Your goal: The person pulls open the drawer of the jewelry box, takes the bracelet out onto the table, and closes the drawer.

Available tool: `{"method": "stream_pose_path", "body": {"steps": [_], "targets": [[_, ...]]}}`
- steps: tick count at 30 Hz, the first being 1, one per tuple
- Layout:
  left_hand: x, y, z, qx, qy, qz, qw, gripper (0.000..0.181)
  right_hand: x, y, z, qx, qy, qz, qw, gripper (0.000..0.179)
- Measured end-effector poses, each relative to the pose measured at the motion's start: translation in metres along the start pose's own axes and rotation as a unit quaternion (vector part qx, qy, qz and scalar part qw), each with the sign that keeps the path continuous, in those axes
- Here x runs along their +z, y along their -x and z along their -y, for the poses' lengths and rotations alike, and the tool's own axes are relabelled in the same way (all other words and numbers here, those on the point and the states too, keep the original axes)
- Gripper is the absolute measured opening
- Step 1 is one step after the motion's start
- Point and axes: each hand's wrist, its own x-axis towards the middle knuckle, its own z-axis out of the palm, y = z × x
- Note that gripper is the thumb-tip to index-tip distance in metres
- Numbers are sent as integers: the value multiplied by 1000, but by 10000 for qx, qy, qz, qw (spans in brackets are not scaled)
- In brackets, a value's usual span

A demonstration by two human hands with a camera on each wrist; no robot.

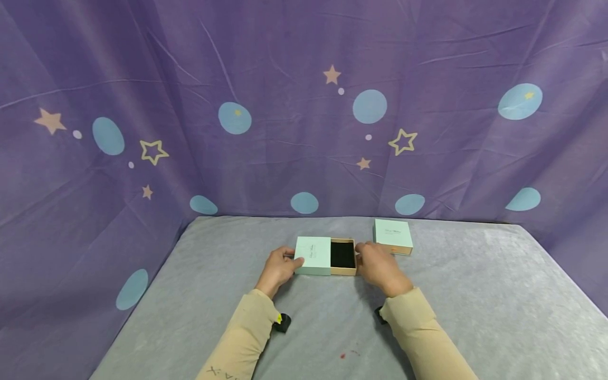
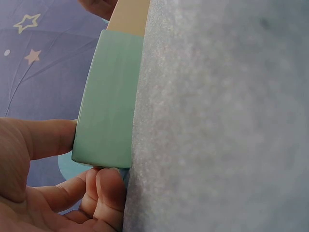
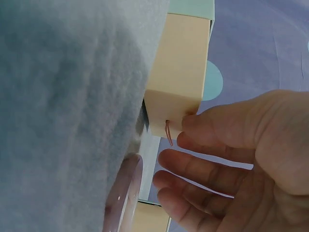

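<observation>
Mint-green sleeve (image 1: 313, 255) and part-drawn tan drawer (image 1: 343, 271) lay on grey cloth (image 1: 475, 295). The left hand (image 1: 277, 270) gripped the sleeve's end, presumably as an anchor; the right hand (image 1: 380, 267), loosely spread, held nothing, its thumb touching the drawer's end near a pull loop (image 3: 167, 130). Small lettering marked the sleeve; the interior (image 1: 342, 255) was black. A similar box (image 1: 393, 235) sat beyond.

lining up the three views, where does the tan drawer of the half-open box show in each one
Head: the tan drawer is a little right of and below centre.
Left wrist: the tan drawer is at the top edge, left of centre, partly cut off.
Right wrist: the tan drawer is in the upper half, slightly right of centre.
Shared landmark: the mint sleeve around it.
</observation>
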Motion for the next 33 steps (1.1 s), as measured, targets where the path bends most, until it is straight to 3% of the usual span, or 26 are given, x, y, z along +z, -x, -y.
{"method": "stream_pose_path", "body": {"steps": [24,33], "targets": [[-1,0,0,2,44,12,10000,43,-2,3,3,-551,-318,32,9980,10],[0,0,0,-29,79,-5,10000,41,-2,5,5,-462,-380,226,9980,14]]}}
